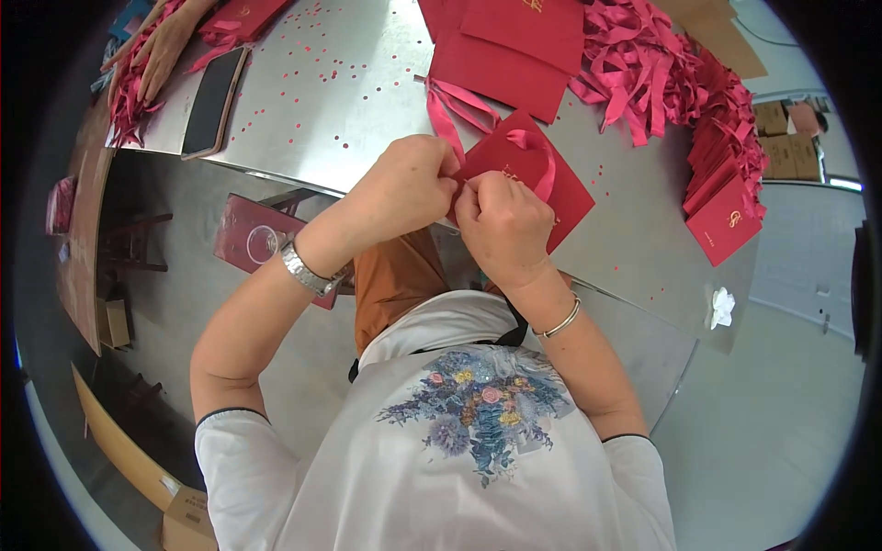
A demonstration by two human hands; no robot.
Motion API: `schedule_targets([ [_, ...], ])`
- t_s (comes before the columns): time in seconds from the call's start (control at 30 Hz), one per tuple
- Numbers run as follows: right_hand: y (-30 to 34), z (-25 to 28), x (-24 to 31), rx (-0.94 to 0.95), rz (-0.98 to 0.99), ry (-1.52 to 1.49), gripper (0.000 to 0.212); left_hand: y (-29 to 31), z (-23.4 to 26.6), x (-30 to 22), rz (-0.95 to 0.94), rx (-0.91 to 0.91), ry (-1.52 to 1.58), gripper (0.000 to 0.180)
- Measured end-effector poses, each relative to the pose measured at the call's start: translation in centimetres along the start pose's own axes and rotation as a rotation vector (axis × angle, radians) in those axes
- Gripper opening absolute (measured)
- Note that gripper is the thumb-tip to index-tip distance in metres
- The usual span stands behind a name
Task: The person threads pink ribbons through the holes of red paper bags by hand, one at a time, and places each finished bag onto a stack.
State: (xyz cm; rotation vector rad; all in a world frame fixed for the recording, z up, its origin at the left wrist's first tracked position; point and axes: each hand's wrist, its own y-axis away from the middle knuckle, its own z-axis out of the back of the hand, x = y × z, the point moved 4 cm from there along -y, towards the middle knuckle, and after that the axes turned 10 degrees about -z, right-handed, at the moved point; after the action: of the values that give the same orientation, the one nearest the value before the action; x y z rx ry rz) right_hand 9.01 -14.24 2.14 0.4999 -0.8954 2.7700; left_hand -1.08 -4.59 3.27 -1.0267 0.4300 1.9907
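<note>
A flat red paper bag (571, 204) with a pink ribbon (443, 115) lies at the near edge of the metal table, tilted toward my hands. My left hand (415, 180) is closed at the bag's left edge, where one strand of the ribbon runs down into its fingers. Beside it, almost touching, my right hand (503, 220) is closed in a pinch over the bag's lower part. A loop of ribbon curves across the bag and passes behind my right knuckles. The fingertips of both hands are largely hidden.
More flat red bags (505, 69) lie beyond. To their right sit a heap of pink ribbons (638, 64) and a row of ribboned bags (730, 216). A phone (215, 103) rests at left, near another person's hand (165, 50). A white crumpled tissue (722, 308) is at right.
</note>
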Motion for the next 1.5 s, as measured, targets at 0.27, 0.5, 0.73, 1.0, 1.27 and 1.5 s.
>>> schedule_targets([
  [0.27, 0.0, 0.2, -0.6, 0.025, -0.007, -0.099, 0.01, -0.1, -0.4, 0.2, 0.084, 0.042, 0.085, 0.011],
  [0.5, -1.2, 0.7, -1.4, 0.374, -0.06, -0.218, 0.03, 0.2, -0.4, -0.1, -0.069, -0.043, 0.058, 0.011],
  [0.73, -0.2, 1.2, -2.2, 0.328, -0.065, -0.268, 0.028, -0.6, -0.8, 0.4, -0.056, 0.07, 0.145, 0.013],
  [1.0, 0.6, 1.6, -2.3, 0.242, -0.055, -0.367, 0.025, -1.7, -0.7, -0.5, -0.188, 0.292, 0.077, 0.011],
  [1.27, 0.2, 4.0, -2.0, 0.223, 0.045, -0.163, 0.042, -0.7, -0.9, -0.9, -0.414, 0.218, -0.362, 0.006],
  [1.5, 3.7, 6.3, -5.1, 0.116, -0.033, -0.042, 0.081, -0.9, -0.8, -1.2, -0.399, 0.263, -0.515, 0.012],
])
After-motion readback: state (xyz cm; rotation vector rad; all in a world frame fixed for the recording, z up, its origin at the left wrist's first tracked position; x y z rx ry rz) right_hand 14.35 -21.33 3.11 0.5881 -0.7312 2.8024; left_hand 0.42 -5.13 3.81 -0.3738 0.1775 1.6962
